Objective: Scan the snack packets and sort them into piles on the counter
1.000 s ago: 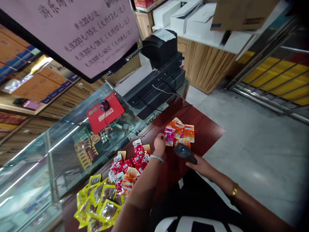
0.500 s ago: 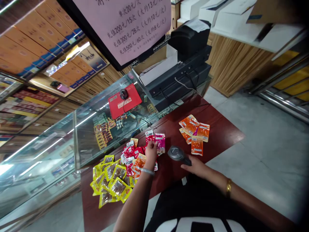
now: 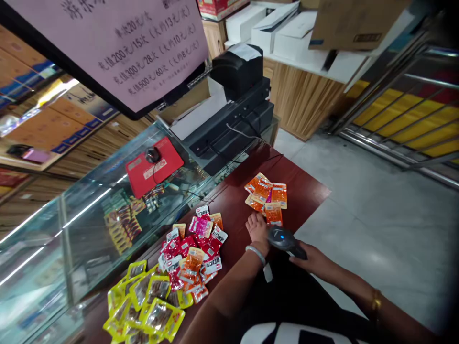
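Observation:
My right hand [image 3: 311, 258] is wrapped round the handle of a dark barcode scanner [image 3: 281, 239] with a small blue light on its head. Left of the scanner, my left hand [image 3: 256, 228] reaches over the table with fingers stretched out and nothing visible in them. Its fingertips lie just short of a small group of orange snack packets [image 3: 274, 213]. To the left is a mixed heap of red snack packets [image 3: 172, 244], with a magenta packet [image 3: 201, 227] on top and more orange ones among them. Yellow snack packets [image 3: 158, 315] are piled at the near left.
The packets lie on a dark red tabletop [image 3: 229, 215]. Behind it run a glass display counter [image 3: 89, 224] with a red mouse pad [image 3: 168, 167], a black cash drawer [image 3: 233, 129] with a printer [image 3: 236, 71], and a monitor covered by a pink price sheet [image 3: 143, 48]. Metal railings [image 3: 394, 138] stand right.
My left hand has let go of the magenta packet, now on the red heap, and moved right to the orange group. The scanner shows a blue light. The view has shifted right.

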Tool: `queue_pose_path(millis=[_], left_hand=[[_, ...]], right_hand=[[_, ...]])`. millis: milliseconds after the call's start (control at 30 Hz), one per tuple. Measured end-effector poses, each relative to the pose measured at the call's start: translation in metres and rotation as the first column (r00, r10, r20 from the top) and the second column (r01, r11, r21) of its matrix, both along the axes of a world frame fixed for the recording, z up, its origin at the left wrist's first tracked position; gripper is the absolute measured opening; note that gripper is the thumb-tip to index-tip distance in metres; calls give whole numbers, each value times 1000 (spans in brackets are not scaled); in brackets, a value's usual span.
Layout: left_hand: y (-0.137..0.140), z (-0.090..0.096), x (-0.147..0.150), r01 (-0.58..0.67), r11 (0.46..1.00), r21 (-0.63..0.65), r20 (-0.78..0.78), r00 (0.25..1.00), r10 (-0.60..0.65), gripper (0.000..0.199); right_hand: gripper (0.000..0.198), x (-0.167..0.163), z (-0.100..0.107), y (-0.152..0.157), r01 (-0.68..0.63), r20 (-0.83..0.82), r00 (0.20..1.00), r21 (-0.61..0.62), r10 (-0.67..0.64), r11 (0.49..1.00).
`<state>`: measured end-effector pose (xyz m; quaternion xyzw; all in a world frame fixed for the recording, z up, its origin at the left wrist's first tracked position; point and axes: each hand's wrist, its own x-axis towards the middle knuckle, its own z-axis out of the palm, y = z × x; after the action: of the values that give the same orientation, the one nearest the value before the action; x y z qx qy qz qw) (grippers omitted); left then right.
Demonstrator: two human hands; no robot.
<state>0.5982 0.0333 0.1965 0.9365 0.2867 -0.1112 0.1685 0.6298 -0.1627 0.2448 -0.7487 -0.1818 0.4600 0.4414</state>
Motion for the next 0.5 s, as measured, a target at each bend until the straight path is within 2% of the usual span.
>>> queue_pose_path(millis=[100,267,400,500], left_hand=[[-13,-7,9,5,1000,-14,33,999,-4,51],[1,-4,3,-78,988,-133,38,996,83,33],[23,2,-23,-172,936,-307,25,982,189,23],[34,7,-42,-255,899,-356,-7,963,270,22]], right_hand=[[51,-2,8,-15,61,12,998,-67,-61,996],[55,-3,19,-6,159,-59,984,-160,-170,974],[52,2,21,16,211,12,977,-119,-211,970],[50,6,21,34,199,77,978,-65,-194,978]])
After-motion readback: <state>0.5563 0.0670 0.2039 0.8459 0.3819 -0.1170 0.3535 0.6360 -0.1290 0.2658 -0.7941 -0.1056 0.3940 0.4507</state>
